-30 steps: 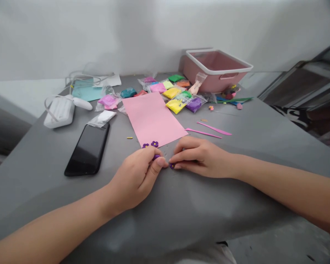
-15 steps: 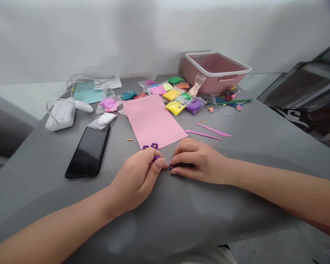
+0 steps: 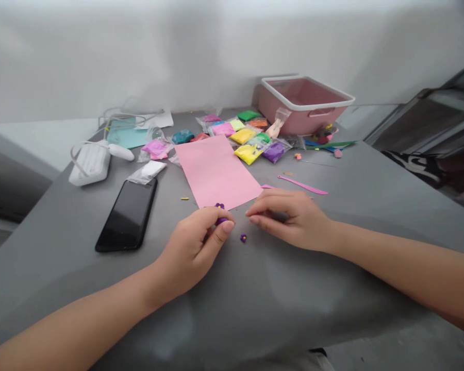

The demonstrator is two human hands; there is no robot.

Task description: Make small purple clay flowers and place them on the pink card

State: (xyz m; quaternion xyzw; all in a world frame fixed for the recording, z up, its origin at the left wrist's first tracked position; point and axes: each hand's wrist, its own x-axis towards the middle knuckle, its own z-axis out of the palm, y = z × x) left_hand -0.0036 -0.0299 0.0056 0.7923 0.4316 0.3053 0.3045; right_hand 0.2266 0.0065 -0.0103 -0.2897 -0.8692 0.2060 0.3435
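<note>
My left hand [image 3: 197, 245] is closed, thumb against curled fingers, around a lump of purple clay [image 3: 221, 221] that shows only in part. To its right, my right hand [image 3: 290, 219] hovers with bent fingers and a small gap at the thumb, no item visible in it. Just below those fingertips a small purple clay flower [image 3: 243, 238] with a yellow centre lies on the grey table. Another purple flower [image 3: 219, 206] sits at the near edge of a pink sheet [image 3: 220, 172], partly behind my left hand.
A black phone [image 3: 127, 216] lies on the left, near a white power strip [image 3: 89, 164]. Packets of coloured clay [image 3: 243, 136] spread behind the sheet, before a pink basket [image 3: 305, 113]. Pink modelling tools [image 3: 303, 185] lie beyond my right hand.
My right hand has come off the small purple flower and moved slightly up and right, leaving it on the table. My left hand still holds the purple clay. The view has shifted slightly.
</note>
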